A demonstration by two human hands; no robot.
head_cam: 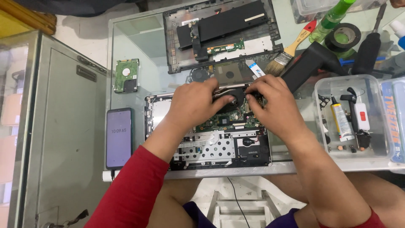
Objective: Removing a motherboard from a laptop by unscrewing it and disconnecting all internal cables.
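Laptop chassis (211,147) is sitting opened up on the glass table (139,42), near the front edge, green motherboard (228,120) exposed. Both hands are working at the cooling fan (238,96) and its metal heat pipe (225,87) at the top of the board. Left hand (192,103) is pinching down at the fan's left side, fingertips touching the heat pipe; whether it's actually gripping anything I can't tell. Right hand (274,105) is curling over the fan's right edge, fingers pressing on it, thumb hidden. Red sleeves on both arms.

Removed bottom cover (223,33) is lying just behind the chassis, inside face up. Bare hard drive (125,75) is lying to the left, well apart. Phone (118,138) is lying screen-up just beside the chassis' left edge, display lit. Paintbrush (291,48) and black tape roll (346,37) are sitting back right. Clear plastic tray (379,84) on the right is holding a glue tube (341,122) and small parts.
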